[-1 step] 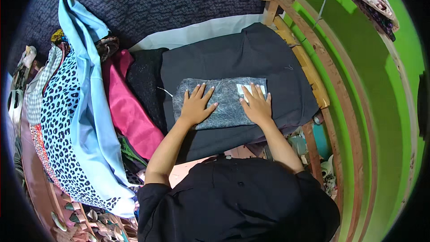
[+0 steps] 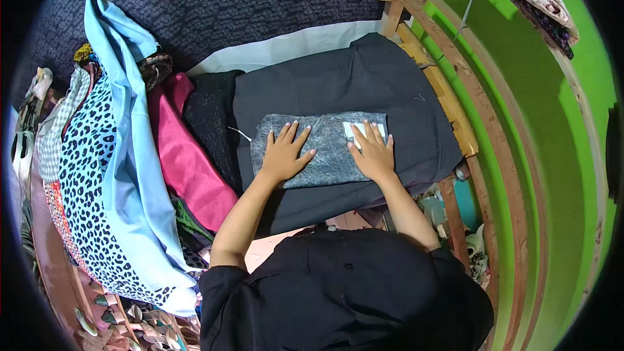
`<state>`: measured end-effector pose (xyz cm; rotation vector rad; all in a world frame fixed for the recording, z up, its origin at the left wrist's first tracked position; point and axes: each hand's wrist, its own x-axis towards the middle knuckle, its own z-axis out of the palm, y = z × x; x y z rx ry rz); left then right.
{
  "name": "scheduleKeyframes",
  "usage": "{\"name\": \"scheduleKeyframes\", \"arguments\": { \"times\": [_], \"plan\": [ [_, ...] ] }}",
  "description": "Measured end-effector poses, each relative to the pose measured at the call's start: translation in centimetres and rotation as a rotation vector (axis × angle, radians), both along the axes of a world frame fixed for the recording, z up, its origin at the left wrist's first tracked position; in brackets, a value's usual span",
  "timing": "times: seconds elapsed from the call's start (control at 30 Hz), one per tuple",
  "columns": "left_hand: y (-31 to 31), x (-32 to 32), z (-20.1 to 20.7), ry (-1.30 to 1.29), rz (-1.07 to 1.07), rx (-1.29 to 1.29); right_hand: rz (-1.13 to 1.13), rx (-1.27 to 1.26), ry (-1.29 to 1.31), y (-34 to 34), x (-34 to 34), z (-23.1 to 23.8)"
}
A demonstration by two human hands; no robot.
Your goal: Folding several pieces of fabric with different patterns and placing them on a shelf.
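Observation:
A flat, rectangular grey-blue bundle [image 2: 331, 156] with a mottled, wrinkled surface lies on a black cloth [image 2: 305, 81]. Whether it is folded fabric or something wrapped in film I cannot tell. My left hand [image 2: 283, 155] rests palm down on its left part, fingers spread. On its right part lies my right hand [image 2: 374, 154], also flat with fingers apart, partly covering a white label [image 2: 353, 131] near the far right corner. Neither hand grips anything. A thin white cord [image 2: 240, 132] sticks out by the bundle's left edge.
Left of the black cloth hang a pink cloth [image 2: 188, 156], a light blue cloth [image 2: 130, 149] and a leopard-print cloth [image 2: 88, 149]. Several shoes [image 2: 133, 315] stand at lower left. Wooden slats [image 2: 471, 91] run along the green wall [image 2: 565, 130] on the right. Dark patterned fabric [image 2: 260, 6] hangs behind.

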<state>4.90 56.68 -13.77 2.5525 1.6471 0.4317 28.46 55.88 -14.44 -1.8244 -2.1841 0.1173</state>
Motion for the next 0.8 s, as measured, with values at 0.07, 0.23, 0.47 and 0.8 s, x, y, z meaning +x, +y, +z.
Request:
{"name": "scheduleKeyframes", "arguments": {
  "times": [0.07, 0.23, 0.47, 0.8],
  "plan": [
    [-0.2, 0.5, 0.0, 0.01, 0.009, 0.03, -0.002, -0.024, 0.041, 0.0, 0.3, 0.0],
    [-3.3, 4.9, 3.2, -0.095, -0.147, -0.027, -0.208, 0.009, 0.122, -0.4, 0.8, 1.1],
    [-4.8, 7.0, -0.6, -0.01, -0.173, 0.058, -0.457, -0.066, 0.218, -2.3, 4.0, 0.4],
    [-5.8, 9.5, -0.5, -0.068, -0.129, 0.123, -0.366, -0.034, 0.401, -5.2, 4.8, -0.8]
  ]
}}
